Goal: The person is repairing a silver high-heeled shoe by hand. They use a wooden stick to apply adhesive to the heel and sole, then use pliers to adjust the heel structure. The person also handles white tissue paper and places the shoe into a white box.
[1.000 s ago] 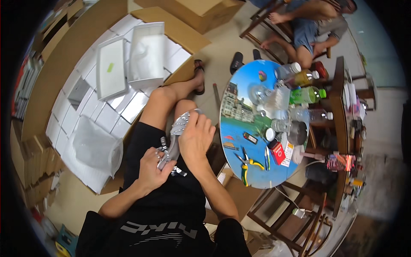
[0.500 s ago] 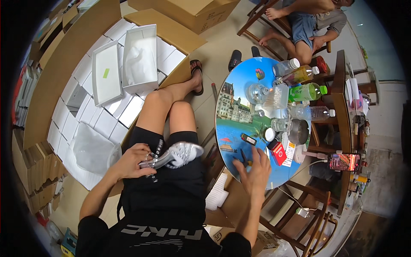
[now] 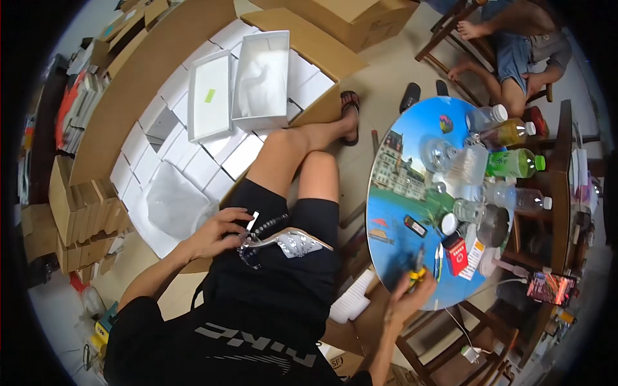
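Note:
A silver high-heeled sandal (image 3: 297, 244) with sparkling stones lies across my black shorts. Its strap end is in the fingers of my left hand (image 3: 219, 235), which is closed on it. A dark studded strap (image 3: 269, 224) sticks up beside those fingers. Over the near edge of the round table (image 3: 393, 215), my right hand (image 3: 409, 300) is closed on a small hand tool (image 3: 417, 275) with yellow and black handles. Its dark, narrow end points away from me; the exact kind is hard to make out. Close to it lie a black lighter-like object (image 3: 415, 226) and a red cigarette pack (image 3: 456, 255).
Several bottles (image 3: 515, 163), a container of cotton swabs (image 3: 468, 163) and a dark round ashtray (image 3: 494, 225) crowd the table. Left of my legs, a large carton (image 3: 148, 83) holds white boxes and an opened shoe box (image 3: 261, 83). Another person (image 3: 515, 58) sits beyond the table.
My right hand has closed on the yellow-and-black tool and drawn it toward the table's near edge. The sandal has turned in my left hand and sits lower on my lap. The view has shifted left.

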A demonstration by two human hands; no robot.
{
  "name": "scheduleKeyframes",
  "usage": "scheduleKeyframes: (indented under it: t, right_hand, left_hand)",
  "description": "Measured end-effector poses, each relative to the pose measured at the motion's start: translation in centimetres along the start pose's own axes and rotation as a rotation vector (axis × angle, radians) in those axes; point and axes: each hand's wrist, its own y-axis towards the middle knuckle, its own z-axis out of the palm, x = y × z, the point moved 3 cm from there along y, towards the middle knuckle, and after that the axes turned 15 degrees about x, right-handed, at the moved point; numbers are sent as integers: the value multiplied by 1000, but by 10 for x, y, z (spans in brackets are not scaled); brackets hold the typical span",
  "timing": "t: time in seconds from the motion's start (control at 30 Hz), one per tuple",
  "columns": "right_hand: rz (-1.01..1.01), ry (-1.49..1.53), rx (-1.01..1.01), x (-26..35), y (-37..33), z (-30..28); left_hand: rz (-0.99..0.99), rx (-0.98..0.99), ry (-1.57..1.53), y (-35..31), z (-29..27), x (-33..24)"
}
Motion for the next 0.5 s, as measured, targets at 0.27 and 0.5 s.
scheduleKeyframes:
  t: [0.27, 0.5]
  right_hand:
    - [-166, -296, 125, 49, 104, -20]
    - [-128, -564, 230, 57, 134, -15]
  left_hand:
    - [281, -385, 135, 138, -51, -118]
    - [249, -350, -142, 259, -24, -139]
